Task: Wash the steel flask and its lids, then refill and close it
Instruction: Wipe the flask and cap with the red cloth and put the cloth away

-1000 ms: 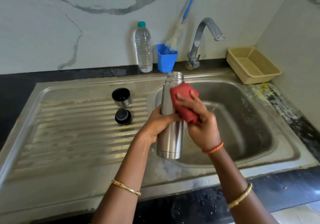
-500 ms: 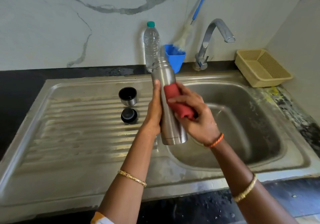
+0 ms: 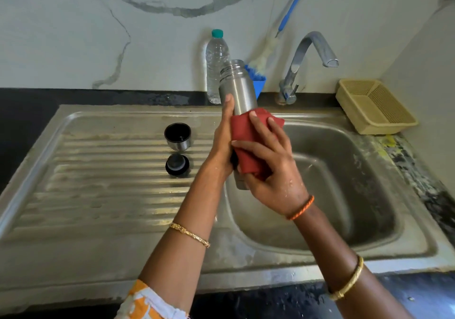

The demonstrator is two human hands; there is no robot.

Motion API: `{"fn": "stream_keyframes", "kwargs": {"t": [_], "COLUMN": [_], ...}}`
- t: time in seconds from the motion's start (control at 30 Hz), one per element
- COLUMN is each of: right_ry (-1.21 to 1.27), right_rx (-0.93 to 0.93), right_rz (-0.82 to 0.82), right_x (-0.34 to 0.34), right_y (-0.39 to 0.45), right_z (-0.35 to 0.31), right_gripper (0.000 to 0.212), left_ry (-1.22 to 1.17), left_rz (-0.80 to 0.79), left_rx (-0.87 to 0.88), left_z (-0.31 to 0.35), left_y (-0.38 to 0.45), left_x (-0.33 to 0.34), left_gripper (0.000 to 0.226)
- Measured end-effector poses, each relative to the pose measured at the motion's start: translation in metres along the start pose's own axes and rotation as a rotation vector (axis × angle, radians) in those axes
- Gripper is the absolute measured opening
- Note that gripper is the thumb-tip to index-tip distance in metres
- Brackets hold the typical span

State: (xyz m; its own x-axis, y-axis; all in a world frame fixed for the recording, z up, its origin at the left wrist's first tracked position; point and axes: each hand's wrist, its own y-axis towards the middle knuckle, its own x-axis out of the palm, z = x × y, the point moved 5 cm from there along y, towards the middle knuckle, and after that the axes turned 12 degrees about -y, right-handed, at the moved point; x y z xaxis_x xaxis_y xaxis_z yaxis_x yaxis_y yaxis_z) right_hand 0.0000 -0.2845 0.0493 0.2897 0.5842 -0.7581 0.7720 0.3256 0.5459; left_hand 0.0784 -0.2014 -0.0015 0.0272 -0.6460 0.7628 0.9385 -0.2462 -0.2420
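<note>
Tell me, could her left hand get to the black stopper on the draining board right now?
Probably yes, once freed. The left hand holds the flask, but the stopper lies uncovered on the draining board just left of it, nothing between.

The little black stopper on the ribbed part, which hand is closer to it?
Left. The left hand holds the flask just right of the black stopper; the right hand, pressing the red cloth, is farther right.

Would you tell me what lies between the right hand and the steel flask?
In the head view, a red cloth lies between the right hand and the steel flask.
</note>
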Motion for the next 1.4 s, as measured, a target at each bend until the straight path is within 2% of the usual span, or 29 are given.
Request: {"fn": "stream_keyframes", "kwargs": {"t": [0.1,0.17,0.33,0.47,0.53,0.6,0.67,0.73,0.87,1.07,1.17,1.23,1.33,1.4], "right_ry": [0.062,0.091,-0.051,-0.165,-0.197,-0.192,-0.126,-0.038,0.039,0.071,0.133,0.24,0.534,0.694], "right_rx": [0.076,0.147,0.142,-0.019,-0.063,-0.096,-0.069,-0.005,0.094,0.129,0.177,0.24,0.322,0.372], "right_rz": [0.008,0.017,-0.029,-0.048,-0.093,-0.122,-0.124,-0.044,0.077,0.063,0.072,0.091,0.137,0.181], "right_x": [-0.011,-0.016,-0.006,-0.002,0.003,0.005,0.003,-0.004,-0.014,-0.005,-0.002,-0.004,-0.014,-0.028], "right_y": [0.035,0.063,0.076,0.015,-0.024,-0.046,-0.043,-0.028,-0.008,-0.061,-0.069,-0.058,-0.034,-0.017], "right_z": [0.015,0.026,0.024,0.006,-0.003,-0.005,-0.001,0.004,0.013,0.001,0.0,0.006,0.021,0.031], "right_gripper": [0.043,0.04,0.045,0.047,0.051,0.056,0.057,0.05,0.042,0.049,0.051,0.05,0.038,0.04], "left_ry": [-0.006,-0.004,-0.032,-0.039,0.007,0.077,0.138,0.165,0.07,0.118,0.178,0.173,0.236,0.342], "left_rz": [-0.056,-0.082,-0.051,-0.044,0.051,0.062,0.025,-0.061,-0.144,0.035,0.049,0.018,-0.126,-0.155], "left_rx": [-0.013,-0.007,0.01,0.02,0.055,0.071,0.016,-0.085,-0.171,-0.046,-0.04,-0.068,-0.121,-0.115], "left_z": [-0.007,-0.013,-0.007,0.016,0.025,0.028,0.018,0.002,-0.013,0.001,-0.003,-0.006,-0.007,-0.007], "left_y": [0.0,-0.002,0.002,0.009,0.011,0.008,0.003,-0.002,-0.006,0.004,0.002,-0.002,-0.005,-0.011], "left_x": [0.008,0.012,0.019,0.017,0.008,0.006,0.011,0.017,0.026,0.021,0.019,0.021,0.032,0.039], "left_gripper": [0.066,0.057,0.06,0.086,0.079,0.069,0.068,0.074,0.081,0.064,0.066,0.07,0.079,0.069]}}
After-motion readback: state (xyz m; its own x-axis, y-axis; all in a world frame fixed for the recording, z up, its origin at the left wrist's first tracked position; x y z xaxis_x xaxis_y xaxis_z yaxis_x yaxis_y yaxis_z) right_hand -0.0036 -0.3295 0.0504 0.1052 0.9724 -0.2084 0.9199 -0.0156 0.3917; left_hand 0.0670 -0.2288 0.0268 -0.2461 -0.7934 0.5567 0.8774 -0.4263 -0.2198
